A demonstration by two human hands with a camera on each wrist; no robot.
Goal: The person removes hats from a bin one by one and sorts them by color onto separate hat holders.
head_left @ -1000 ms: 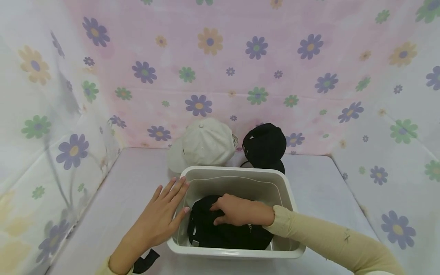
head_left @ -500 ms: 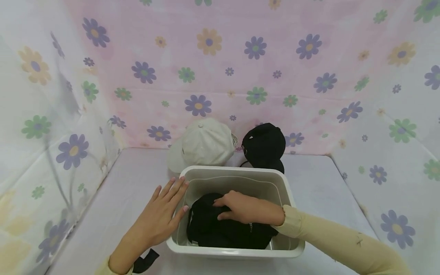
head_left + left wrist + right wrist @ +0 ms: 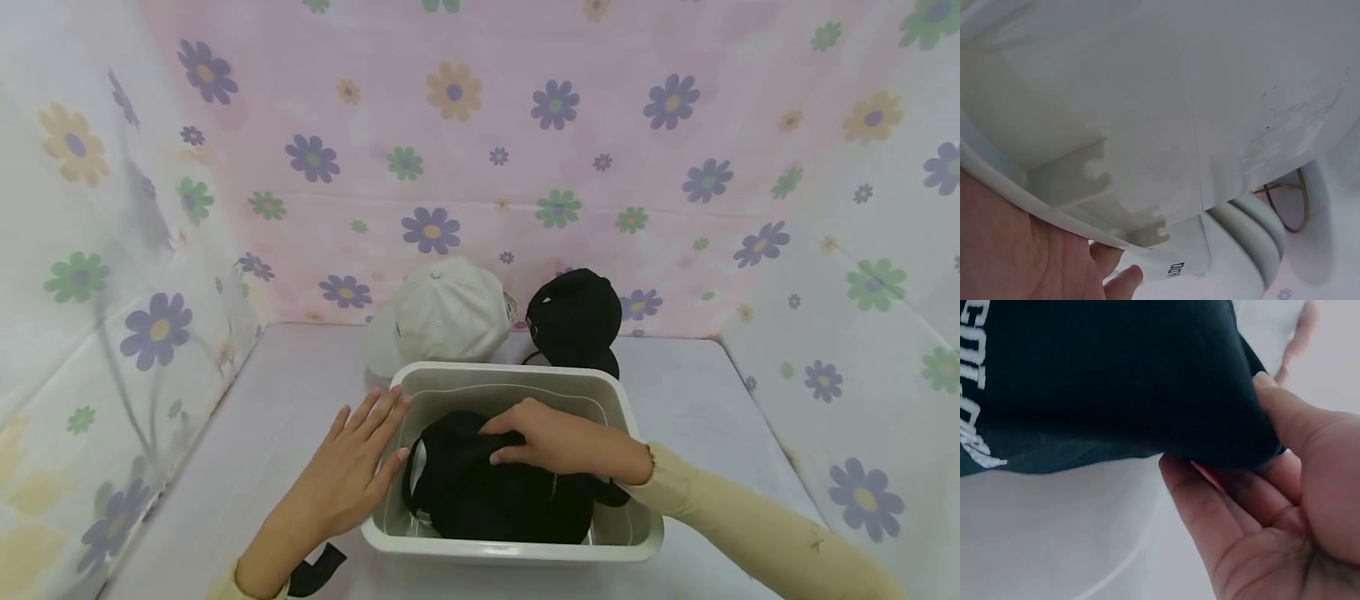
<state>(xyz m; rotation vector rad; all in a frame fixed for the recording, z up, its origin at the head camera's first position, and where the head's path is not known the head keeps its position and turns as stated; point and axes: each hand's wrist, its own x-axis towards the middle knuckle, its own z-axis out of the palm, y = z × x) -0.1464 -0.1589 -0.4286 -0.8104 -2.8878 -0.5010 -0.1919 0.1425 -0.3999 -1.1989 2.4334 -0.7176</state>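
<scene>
Inside a white plastic bin (image 3: 517, 548) lies a black cap (image 3: 495, 492), with white lettering on its cloth in the right wrist view. My right hand (image 3: 551, 437) reaches into the bin and pinches the black cloth between thumb and fingers; the right wrist view shows the cap (image 3: 1116, 381) held along its edge. My left hand (image 3: 348, 467) rests with extended fingers on the bin's left rim. From below, the left wrist view shows the underside of that rim, with fingertips (image 3: 1124, 282) past its edge.
Behind the bin stand a cream-white cap (image 3: 450, 312) on the left and another black cap (image 3: 573, 317) on the right. A black strap (image 3: 318, 571) lies by my left wrist. Flower-printed cloth walls (image 3: 480, 167) enclose the white table surface (image 3: 697, 400) at the back and sides.
My right hand has shifted right and slightly up, drawing the black cap's cloth with it; more of its pale inside edge shows at left. The left hand keeps its place on the rim.
</scene>
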